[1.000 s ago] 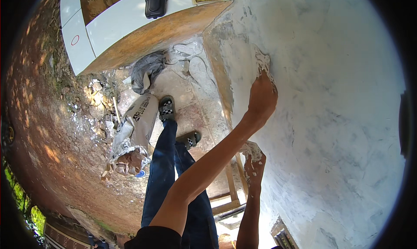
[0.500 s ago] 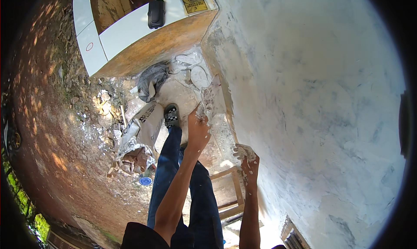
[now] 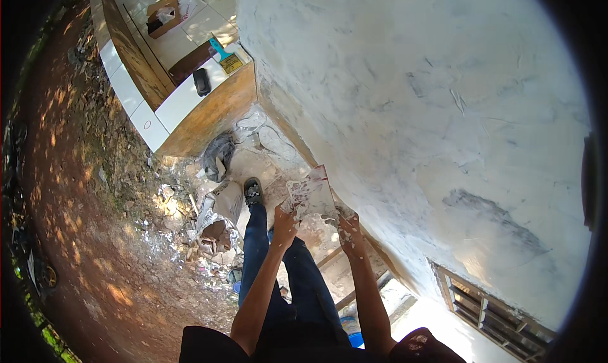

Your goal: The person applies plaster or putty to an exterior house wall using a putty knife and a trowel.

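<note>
**Reader:** What are the hands doing, and with what?

**Describer:** Both bare forearms rise from the six o'clock edge. The left hand (image 3: 284,220) and the right hand (image 3: 349,229) meet just below centre, each closed on a flat plastering board (image 3: 311,195). The left fingers grip its seven o'clock corner; the right hand clasps its five o'clock edge. Both hands are flecked with white paste.

**Reader:** Describe the board.

**Describer:** It is a thin, roughly four-sided sheet, tilted, smeared with wet grey-white plaster in uneven blotches. It sits close against the foot of the wall; whether it touches the wall I cannot tell.

**Reader:** And the wall?

**Describer:** A broad plastered wall (image 3: 430,110) fills the frame from twelve to four o'clock. Its skin is pale, chalky and mottled, with trowel streaks and a darker grey patch toward three o'clock. A slatted vent (image 3: 491,306) lies near five o'clock.

**Reader:** What lies below?

**Describer:** Blue jeans (image 3: 278,274) and a dark shoe (image 3: 253,191) stand on a wooden frame (image 3: 354,287). Toward nine o'clock is reddish, crumbly earth (image 3: 95,236) strewn with rubble and a torn paper sack (image 3: 218,214). At eleven o'clock is a white tiled ledge (image 3: 164,103) with a turquoise-handled brush (image 3: 225,54).
</note>
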